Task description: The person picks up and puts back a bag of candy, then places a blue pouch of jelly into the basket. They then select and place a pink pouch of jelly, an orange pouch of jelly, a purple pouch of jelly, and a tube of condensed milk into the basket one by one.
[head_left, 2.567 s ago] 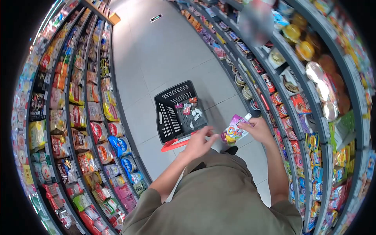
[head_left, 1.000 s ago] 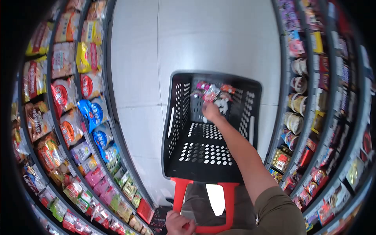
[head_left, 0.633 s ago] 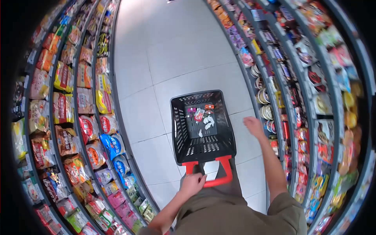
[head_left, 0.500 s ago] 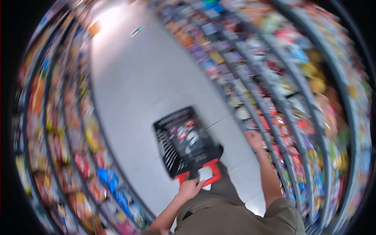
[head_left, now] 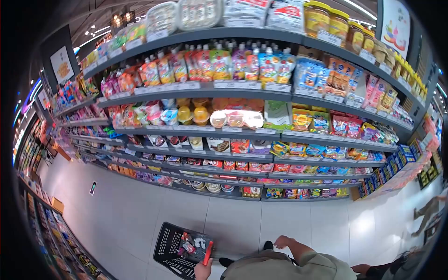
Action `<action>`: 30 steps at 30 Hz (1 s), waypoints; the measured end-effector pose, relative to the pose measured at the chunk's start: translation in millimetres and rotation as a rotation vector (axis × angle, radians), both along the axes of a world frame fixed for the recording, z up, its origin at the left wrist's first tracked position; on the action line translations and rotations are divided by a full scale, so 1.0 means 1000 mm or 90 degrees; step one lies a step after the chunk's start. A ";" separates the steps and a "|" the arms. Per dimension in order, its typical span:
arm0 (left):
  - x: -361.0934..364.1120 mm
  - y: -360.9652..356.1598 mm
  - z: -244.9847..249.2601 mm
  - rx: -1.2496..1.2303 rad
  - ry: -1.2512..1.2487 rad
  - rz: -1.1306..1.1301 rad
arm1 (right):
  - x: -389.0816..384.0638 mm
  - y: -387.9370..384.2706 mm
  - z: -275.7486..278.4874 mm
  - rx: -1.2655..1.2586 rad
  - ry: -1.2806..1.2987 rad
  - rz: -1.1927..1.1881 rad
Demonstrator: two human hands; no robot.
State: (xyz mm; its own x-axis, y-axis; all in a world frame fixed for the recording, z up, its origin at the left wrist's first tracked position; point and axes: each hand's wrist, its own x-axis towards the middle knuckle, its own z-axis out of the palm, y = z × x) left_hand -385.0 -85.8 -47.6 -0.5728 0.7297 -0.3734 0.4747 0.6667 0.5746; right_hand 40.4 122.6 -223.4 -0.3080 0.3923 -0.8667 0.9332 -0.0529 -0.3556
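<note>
My left hand (head_left: 203,270) is closed round the red handle (head_left: 208,253) of a black shopping basket (head_left: 167,242). The basket has slotted sides and hangs low at my left, with several small packages (head_left: 190,247) inside that I cannot make out. My right hand (head_left: 282,241) is held out in front of my body, its fingers curled in and nothing visible in them. It is apart from the shelves, above the floor near my dark shoe (head_left: 268,245).
A long shelf unit (head_left: 196,91) curves across the view, stocked with pouches, jelly cups, jars and snack bags. Another shelf (head_left: 51,233) stands at left. Stacked blue boxes (head_left: 389,170) mark the right end. A person's legs (head_left: 427,212) and another's dark clothing (head_left: 401,268) show at right.
My view has swung from along the aisle to face the shelves on the right. The basket now appears lower and further left, still in my left hand.
</note>
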 end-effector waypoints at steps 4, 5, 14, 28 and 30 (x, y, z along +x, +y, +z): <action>0.014 0.006 -0.005 -0.078 -0.090 0.108 | 0.059 0.006 -0.002 -0.007 0.016 -0.049; 0.016 0.007 -0.005 -0.076 -0.085 0.106 | 0.068 0.013 0.001 0.050 0.021 0.090; 0.052 0.021 -0.005 -0.159 0.100 -0.010 | 0.081 0.074 0.052 0.115 0.174 -0.138; 0.066 0.054 -0.075 0.013 -0.104 -0.223 | 0.123 0.071 0.062 0.106 0.130 -0.258; 0.071 0.065 -0.097 0.022 -0.013 -0.214 | 0.134 0.063 0.057 0.072 0.103 -0.262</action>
